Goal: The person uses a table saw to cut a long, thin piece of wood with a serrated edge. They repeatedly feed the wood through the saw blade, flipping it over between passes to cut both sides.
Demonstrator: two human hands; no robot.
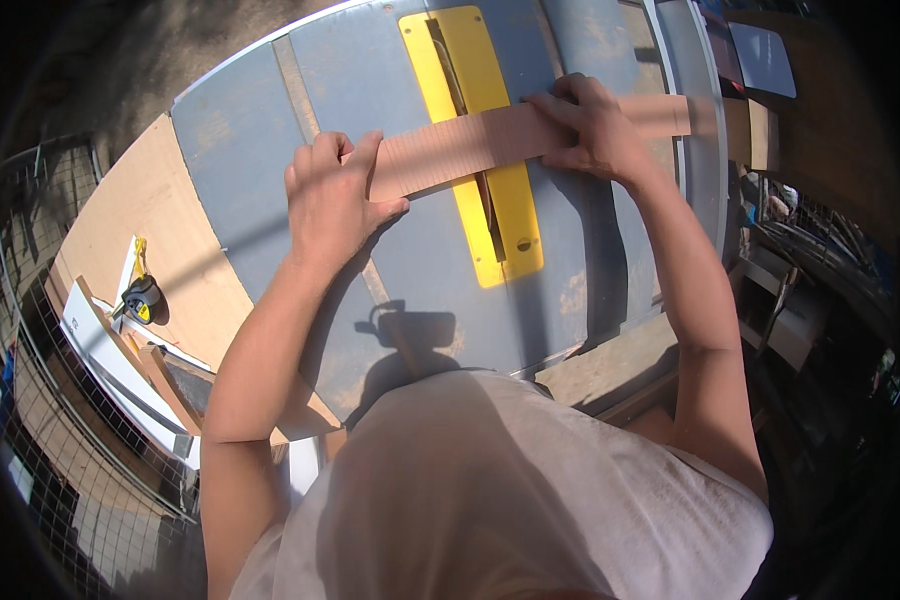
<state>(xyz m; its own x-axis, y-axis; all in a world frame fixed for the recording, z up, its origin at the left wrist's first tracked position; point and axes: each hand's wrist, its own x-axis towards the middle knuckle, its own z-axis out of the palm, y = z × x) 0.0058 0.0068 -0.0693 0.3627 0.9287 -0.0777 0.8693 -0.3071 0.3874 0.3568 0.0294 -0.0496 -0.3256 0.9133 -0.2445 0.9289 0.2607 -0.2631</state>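
A long, narrow pale reddish wooden board (pixel 440 150) lies crosswise over the yellow insert plate (pixel 508 230) of a grey saw table (pixel 340 80). The plate's long slot shows above and below the board, with part of what looks like a blade inside. My left hand (pixel 340 190) grips the board's left end, fingers curled over the far edge and thumb near the close edge. My right hand (pixel 590 130) grips it to the right of the plate, fingers curled on top. The board's right end reaches over the rail at the table's right side.
A plywood extension (pixel 140 200) on the left carries a yellow-and-black tape measure (pixel 142 300), wooden strips and white pieces. A metal rail (pixel 698 200) runs along the right. Wire mesh (pixel 40 420) stands at the far left; dark boards and metal clutter fill the right.
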